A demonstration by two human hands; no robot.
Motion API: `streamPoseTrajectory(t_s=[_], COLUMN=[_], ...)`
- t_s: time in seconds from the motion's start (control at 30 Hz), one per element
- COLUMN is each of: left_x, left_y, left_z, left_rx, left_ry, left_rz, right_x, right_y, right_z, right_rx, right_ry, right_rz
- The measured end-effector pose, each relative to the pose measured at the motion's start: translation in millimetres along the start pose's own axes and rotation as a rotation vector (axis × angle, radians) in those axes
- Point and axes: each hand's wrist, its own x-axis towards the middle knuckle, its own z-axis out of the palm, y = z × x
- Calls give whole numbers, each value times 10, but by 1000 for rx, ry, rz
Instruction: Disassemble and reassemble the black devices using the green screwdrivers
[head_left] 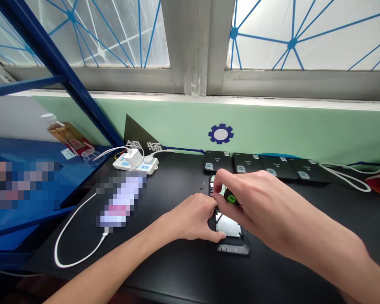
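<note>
An opened black handheld device, which looks like a phone [229,225], lies on the black table with its pale silver inside facing up. My left hand [193,217] grips its left edge, the thumb resting low on it and the fingers curled higher up. Over the upper part, my right hand [256,202] is closed around a screwdriver with a black and green handle [232,198]; its tip is hidden behind my hands. A grey-black strip [234,249] is at the device's lower end. Several tiny screws [202,186] lie loose to the left of its top.
Along the wall stand several black slabs with labels [247,164]. A white power strip [136,162] with plugs is at the back left, and a white cable [58,245] runs to a blurred lit screen [123,202]. A bottle [71,137] leans near the blue frame [63,76].
</note>
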Motion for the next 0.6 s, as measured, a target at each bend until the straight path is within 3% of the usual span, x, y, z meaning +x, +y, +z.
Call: streamPoseTrajectory(t_s=[0.17, 0.33, 0.5, 0.6], left_x=[1, -5, -3, -1], left_y=[-8, 16, -7, -5], left_z=[-18, -31, -13, -19], left_rx=[-75, -69, -95, -110], left_ry=[10, -12, 4, -8], left_rz=[3, -39, -18, -26], right_x=[-8, 5, 3, -6], right_y=[5, -18, -19, -10], right_z=[-38, -18, -31, -54], right_rx=[139, -37, 13, 42], right_ry=[-59, 35, -31, -30], right_rz=[-66, 17, -43, 43])
